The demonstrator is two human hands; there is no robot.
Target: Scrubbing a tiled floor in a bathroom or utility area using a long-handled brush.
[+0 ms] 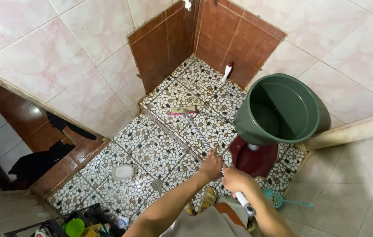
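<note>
- A large dark green plastic bucket is sitting beside a maroon squat pan.
- A long metal-handled scrub brush is resting head-down on the pebble-mosaic floor.
- The left hand and right hand are both wrapping tightly around its handle.

Floor: pebble mosaic – light and dark stones set in pale grout, bumpy, wet-looking sheen.
Wall tiles: pale pink marbled ceramic, glossy, smooth; grout lines thin.
Corner tiles: reddish-brown ceramic, smooth, duller gloss.
Brush handle: ribbed metal shaft, shiny, w/ white plastic grip end near right hand.
Brush head: plastic block, pink bristles, matt.
Bucket: dark green plastic, smooth, semi-gloss inside.
Squat pan: maroon glazed ceramic, glossy.
Soap dish: white plastic, matt.
Dipper: teal plastic, smooth.
Floor drain: grey metal, dull.
Left hand: bare skin on the metal shaft.
</note>
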